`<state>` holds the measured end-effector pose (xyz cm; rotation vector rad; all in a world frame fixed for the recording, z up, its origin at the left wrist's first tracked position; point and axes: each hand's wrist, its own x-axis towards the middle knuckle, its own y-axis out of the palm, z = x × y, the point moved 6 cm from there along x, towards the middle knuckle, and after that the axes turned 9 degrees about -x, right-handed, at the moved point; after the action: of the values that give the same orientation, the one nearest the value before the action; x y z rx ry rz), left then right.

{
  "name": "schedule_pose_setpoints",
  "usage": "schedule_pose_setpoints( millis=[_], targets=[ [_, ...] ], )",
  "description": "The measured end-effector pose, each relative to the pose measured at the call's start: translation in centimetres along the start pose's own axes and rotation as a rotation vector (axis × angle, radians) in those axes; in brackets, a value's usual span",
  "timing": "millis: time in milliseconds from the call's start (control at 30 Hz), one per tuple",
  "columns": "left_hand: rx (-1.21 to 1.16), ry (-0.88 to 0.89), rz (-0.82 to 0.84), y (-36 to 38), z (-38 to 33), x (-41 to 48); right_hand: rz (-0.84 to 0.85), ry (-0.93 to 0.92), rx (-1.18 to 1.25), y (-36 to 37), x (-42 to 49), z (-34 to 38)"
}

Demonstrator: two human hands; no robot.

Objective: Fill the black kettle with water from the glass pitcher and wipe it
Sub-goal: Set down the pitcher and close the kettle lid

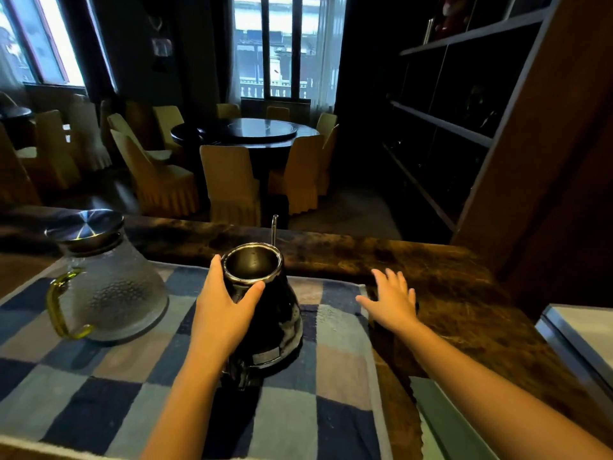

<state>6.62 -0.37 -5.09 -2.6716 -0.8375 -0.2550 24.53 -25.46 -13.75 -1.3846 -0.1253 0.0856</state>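
Gripping the black kettle [275,322] round its neck, the left hand [222,303] holds it upright at the middle of the checked towel [99,393]. The glass pitcher [112,293] stands by the towel's left edge, nearer that hand; the right hand [393,302] is spread open past the right edge.

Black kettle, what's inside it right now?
The black kettle has no lid on; through its open mouth only a dark, shiny inner wall shows. Whether water lies at the bottom cannot be seen.
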Motion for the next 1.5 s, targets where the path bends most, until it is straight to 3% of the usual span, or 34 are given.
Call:
schedule_pose_setpoints(
  millis=[167, 433, 733, 833, 933, 1067, 1200, 1500],
  targets=[
    [-0.036, -0.017, -0.026, 0.1, -0.6, -0.4, 0.111, 0.068, 0.019, 1.7, 1.9, -3.2],
    [-0.04, -0.066, -0.048, -0.2, 0.3, -0.3, 0.087, 0.031, -0.025, 2.2, 3.0, -3.9],
    [-0.063, -0.053, -0.055, 0.0, 0.2, -0.2, 0.123, 0.012, 0.125, 1.2, 4.0, -3.1],
    [-0.06, -0.05, -0.062, -0.1, 0.5, -0.1, 0.107, -0.109, 0.38, -1.4, 3.7, 0.4],
    [-0.06, -0.041, -0.058, -0.1, 0.2, -0.1, 0.118, -0.342, 0.646, -6.2, 1.6, 6.1],
    [-0.068, -0.028, -0.054, -0.1, -0.1, -0.2, 0.158, -0.695, 0.76, -12.6, -2.2, 13.7],
    [-0.081, -0.018, -0.034, -0.1, -0.3, -0.3, 0.282, -0.877, 0.633, -14.0, -4.9, 18.8],
    [-0.078, -0.106, -0.052, -0.2, 0.8, -0.4, 0.204, -0.961, 0.276, -12.3, -5.8, 21.1]
  ],
)
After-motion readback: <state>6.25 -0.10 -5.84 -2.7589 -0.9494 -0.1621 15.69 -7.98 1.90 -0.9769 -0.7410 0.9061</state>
